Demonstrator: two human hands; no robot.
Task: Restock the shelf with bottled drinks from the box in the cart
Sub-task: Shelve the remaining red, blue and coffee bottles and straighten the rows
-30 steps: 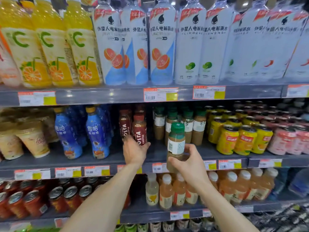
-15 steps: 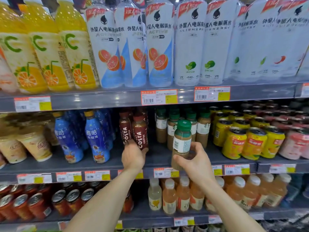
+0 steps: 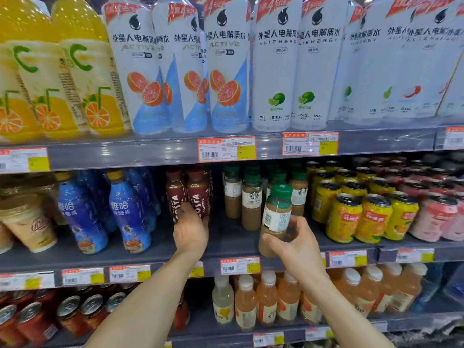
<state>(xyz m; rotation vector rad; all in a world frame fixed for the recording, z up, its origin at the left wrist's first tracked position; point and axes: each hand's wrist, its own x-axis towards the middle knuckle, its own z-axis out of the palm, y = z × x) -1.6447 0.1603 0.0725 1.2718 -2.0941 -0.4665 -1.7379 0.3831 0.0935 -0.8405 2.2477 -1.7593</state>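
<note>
At the middle shelf's (image 3: 226, 243) front edge, the right hand (image 3: 297, 243) grasped a green-capped coffee bottle (image 3: 276, 217), tilted inward toward its matching row. The left hand's (image 3: 190, 233) grip wrapped a Costa bottle (image 3: 198, 197), seemingly straightening it.

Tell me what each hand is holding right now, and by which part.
The right hand grips a green-capped coffee bottle around its lower body. The left hand rests against the base of the Costa bottles; a closed grip cannot be told.
</note>
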